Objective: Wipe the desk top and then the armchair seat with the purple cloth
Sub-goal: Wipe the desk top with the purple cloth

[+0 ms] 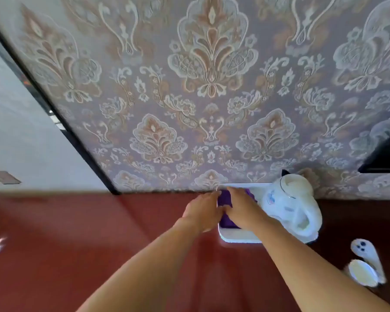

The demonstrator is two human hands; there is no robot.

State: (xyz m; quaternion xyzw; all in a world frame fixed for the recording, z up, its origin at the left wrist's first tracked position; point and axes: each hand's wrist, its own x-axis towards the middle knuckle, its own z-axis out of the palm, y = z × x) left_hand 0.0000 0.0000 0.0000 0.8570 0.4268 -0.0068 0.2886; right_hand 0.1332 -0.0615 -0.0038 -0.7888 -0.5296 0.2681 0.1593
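Observation:
The purple cloth (225, 198) lies folded in a white tray (236, 238) at the back of the reddish-brown desk top (77, 244), against the patterned wall. Both my hands rest on the cloth. My left hand (204, 210) lies at its left edge, fingers stretched toward the wall. My right hand (243, 209) covers its middle and right part, fingers flat. Most of the cloth is hidden under them. Whether either hand grips the cloth is unclear. The armchair is out of view.
A white electric kettle (294, 203) stands on the tray's right side, touching distance from my right forearm. A white phone (367, 255) and a small white round object (363, 274) lie at the desk's right. A dark frame edge (383, 158) juts from the wall at right.

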